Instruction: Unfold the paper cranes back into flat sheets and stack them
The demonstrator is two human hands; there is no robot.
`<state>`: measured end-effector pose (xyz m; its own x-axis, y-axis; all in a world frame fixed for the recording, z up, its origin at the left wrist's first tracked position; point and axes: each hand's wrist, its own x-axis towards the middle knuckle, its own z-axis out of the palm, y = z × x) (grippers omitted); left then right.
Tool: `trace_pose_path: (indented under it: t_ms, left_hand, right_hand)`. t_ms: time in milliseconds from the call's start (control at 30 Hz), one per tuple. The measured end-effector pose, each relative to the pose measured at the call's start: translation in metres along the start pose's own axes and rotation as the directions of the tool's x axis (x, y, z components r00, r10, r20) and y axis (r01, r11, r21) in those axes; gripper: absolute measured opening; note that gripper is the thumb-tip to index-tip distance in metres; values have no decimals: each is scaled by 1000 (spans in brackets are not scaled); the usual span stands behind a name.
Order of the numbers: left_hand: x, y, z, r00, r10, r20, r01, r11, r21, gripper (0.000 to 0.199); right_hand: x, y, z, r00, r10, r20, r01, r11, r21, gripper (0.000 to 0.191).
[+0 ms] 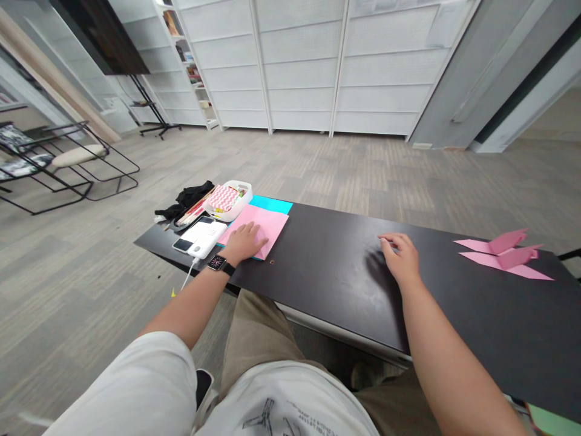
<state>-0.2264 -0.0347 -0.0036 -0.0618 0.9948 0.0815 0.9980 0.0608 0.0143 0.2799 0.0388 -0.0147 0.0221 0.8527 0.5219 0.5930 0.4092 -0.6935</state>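
Observation:
My left hand [246,243] lies flat with fingers spread on a sheet of pink paper [271,225] at the left part of the dark table. A blue sheet [275,204] shows from beneath the pink one. My right hand [400,257] hovers over the bare tabletop, its fingers curled and the thumb near the fingertips. Whether anything tiny sits between those fingertips I cannot make out. Farther right rests a folded pink paper shape [508,251] with long pointed ends and raised folds.
Left of the paper sit a white power bank [206,241] with a cable, a white basket [242,203] of small items and a black cloth [193,197]. Green paper [554,421] shows at the lower right. Metal-framed chairs [82,156] and a screen stand [152,109] are beyond the table.

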Motion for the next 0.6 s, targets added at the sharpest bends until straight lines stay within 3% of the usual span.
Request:
trace_pose_path:
  t_ms: [200, 433, 600]
  left_hand:
    - [0, -3, 2, 1000, 11, -11, -11, 1000, -22, 69]
    - [2, 0, -10, 998, 4, -55, -6, 999, -44, 64]
    - [17, 24, -20, 978, 137, -158, -155, 982, -109, 60]
  right_hand:
    - [-1, 0, 0, 1000, 6, -2, -6, 1000, -5, 28]
    - [0, 1, 0, 1000, 3, -12, -3, 1000, 2, 27]
    - [2, 0, -6, 998, 42, -51, -42, 999, 0, 28]
